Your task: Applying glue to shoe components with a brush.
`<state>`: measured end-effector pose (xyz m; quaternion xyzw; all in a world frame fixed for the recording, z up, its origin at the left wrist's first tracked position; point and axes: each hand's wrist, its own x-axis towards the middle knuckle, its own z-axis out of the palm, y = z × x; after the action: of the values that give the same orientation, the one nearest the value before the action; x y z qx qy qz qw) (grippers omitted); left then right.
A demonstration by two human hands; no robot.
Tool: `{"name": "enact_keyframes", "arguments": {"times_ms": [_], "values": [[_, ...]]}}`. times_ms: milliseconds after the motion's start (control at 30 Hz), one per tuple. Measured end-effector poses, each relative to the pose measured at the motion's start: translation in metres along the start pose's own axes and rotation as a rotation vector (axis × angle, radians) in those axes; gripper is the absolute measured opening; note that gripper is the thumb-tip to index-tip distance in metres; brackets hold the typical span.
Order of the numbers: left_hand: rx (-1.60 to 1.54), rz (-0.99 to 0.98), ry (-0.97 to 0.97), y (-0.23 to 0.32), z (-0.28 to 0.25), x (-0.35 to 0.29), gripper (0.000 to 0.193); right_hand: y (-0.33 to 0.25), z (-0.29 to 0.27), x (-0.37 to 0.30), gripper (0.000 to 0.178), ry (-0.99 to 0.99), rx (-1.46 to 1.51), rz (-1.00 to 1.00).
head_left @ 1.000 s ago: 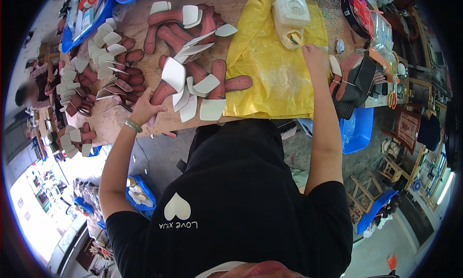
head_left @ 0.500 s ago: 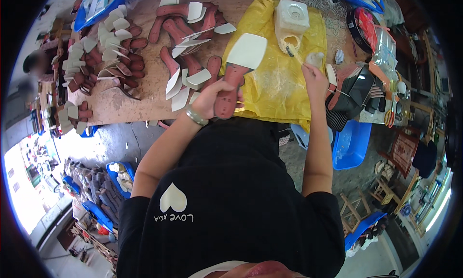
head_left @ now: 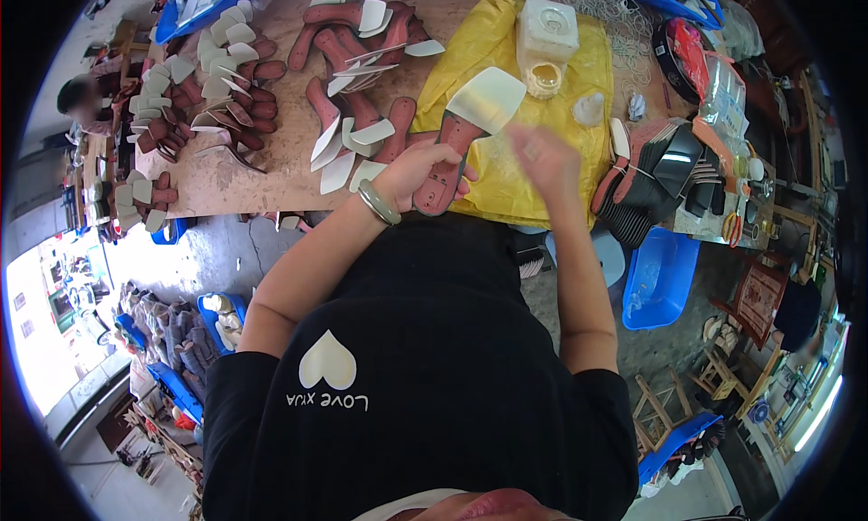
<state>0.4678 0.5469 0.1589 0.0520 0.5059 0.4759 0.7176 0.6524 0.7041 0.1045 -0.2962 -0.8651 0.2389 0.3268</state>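
Note:
My left hand (head_left: 418, 170) is wrapped round the reddish-brown heel part of an insole board (head_left: 463, 132), whose wide white toe end points up and right. A yellowish streak lies across that white end. My right hand (head_left: 550, 164), smeared by motion, is beside the white end, its fingers closed. The thin brush it held at the jug earlier is blurred now, and its tip cannot be made out. Behind, on a yellow plastic sheet (head_left: 497, 182), a white plastic jug (head_left: 548, 28) lies with its yellow-crusted mouth facing me.
Several insole boards (head_left: 362, 114) lie in a loose pile left of the sheet, with more stacks (head_left: 226, 87) farther left. Tied black and brown boards (head_left: 655, 173), orange-handled scissors (head_left: 732, 227) and tangled string (head_left: 615, 10) are at right. A blue tub (head_left: 660, 277) stands below the table edge.
My right hand has left the jug's mouth and moved left to the insole board. The board has shifted slightly right, and a yellowish streak now shows on its white end.

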Motion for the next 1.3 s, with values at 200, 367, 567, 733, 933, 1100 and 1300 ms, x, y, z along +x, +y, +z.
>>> {"name": "enact_keyframes", "arguments": {"times_ms": [200,367,567,733,933,1100,1300], "values": [[0.012,-0.01,0.055,-0.003,-0.002,-0.001,0.031,-0.021,-0.006,0.014,0.01,0.202,0.067,0.089],[0.075,-0.013,0.057,-0.003,-0.005,0.004,0.035,0.019,0.01,0.022,0.014,0.086,-0.161,0.164],[0.466,0.256,0.282,-0.025,-0.054,0.001,0.044,0.08,-0.001,0.033,0.023,-0.168,-0.445,0.51],[1.269,0.691,0.574,-0.034,-0.061,-0.016,0.053,0.112,0.029,0.051,0.022,-0.236,-0.536,0.5],[1.294,0.755,0.766,-0.027,-0.057,-0.028,0.064,0.103,0.026,0.058,0.022,-0.303,-0.543,0.443],[1.364,0.838,0.796,-0.025,-0.066,-0.018,0.057,0.084,0.01,0.01,0.021,-0.265,-0.514,0.441],[1.376,0.855,0.841,-0.02,-0.063,-0.011,0.054,-0.022,-0.005,-0.03,0.018,-0.072,0.419,0.532]]}}
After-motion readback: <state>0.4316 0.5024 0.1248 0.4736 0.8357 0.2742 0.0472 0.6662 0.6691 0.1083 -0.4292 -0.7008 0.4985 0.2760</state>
